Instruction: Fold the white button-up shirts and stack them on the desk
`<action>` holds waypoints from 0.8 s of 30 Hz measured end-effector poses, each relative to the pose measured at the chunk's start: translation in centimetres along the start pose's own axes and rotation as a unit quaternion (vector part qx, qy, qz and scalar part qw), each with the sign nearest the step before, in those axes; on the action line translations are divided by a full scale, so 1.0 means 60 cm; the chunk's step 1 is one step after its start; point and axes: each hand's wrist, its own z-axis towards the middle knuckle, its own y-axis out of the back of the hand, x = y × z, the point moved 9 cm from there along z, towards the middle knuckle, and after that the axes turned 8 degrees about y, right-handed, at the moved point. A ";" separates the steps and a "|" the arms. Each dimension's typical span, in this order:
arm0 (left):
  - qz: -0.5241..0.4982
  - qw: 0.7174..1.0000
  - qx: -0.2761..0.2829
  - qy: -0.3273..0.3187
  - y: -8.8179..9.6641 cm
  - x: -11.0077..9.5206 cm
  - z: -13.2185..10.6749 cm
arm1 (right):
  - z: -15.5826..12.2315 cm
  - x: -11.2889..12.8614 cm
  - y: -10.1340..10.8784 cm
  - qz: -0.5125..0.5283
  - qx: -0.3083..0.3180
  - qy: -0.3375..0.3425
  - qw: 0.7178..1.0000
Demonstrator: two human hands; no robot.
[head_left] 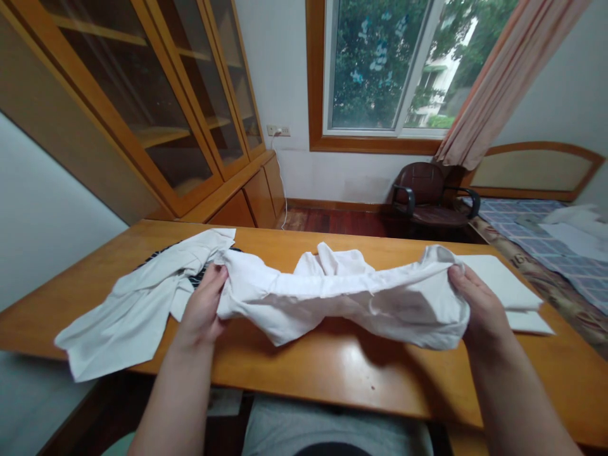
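A crumpled white cloth (342,297) is stretched between my two hands just above the wooden table (332,367). My left hand (204,307) pinches its left end, fingers closed on the fabric. My right hand (477,304) grips its right end, thumb on top. The cloth sags in the middle and part of it bunches up behind. Another white cloth (128,310) lies spread on the table to the left, overhanging the front edge, with a dark patterned item partly hidden under it.
Folded white cloths (508,288) are stacked at the table's right. A glass-door wooden cabinet (156,114) stands at left, a dark armchair (430,196) under the window, and a bed (560,247) at right.
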 end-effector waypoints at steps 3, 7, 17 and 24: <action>-0.044 0.997 0.059 0.028 -0.052 -0.005 -0.017 | -0.011 0.014 -0.036 0.068 0.020 -0.080 0.994; -0.061 0.987 0.143 0.044 -0.149 0.040 -0.051 | -0.026 0.014 -0.129 0.124 0.060 -0.087 0.987; 0.135 0.961 0.240 0.015 -0.247 0.172 -0.077 | -0.081 -0.051 -0.323 0.228 0.272 -0.172 0.919; 0.103 0.983 0.152 0.011 -0.202 0.165 -0.036 | -0.011 -0.122 -0.224 0.166 0.175 -0.109 0.964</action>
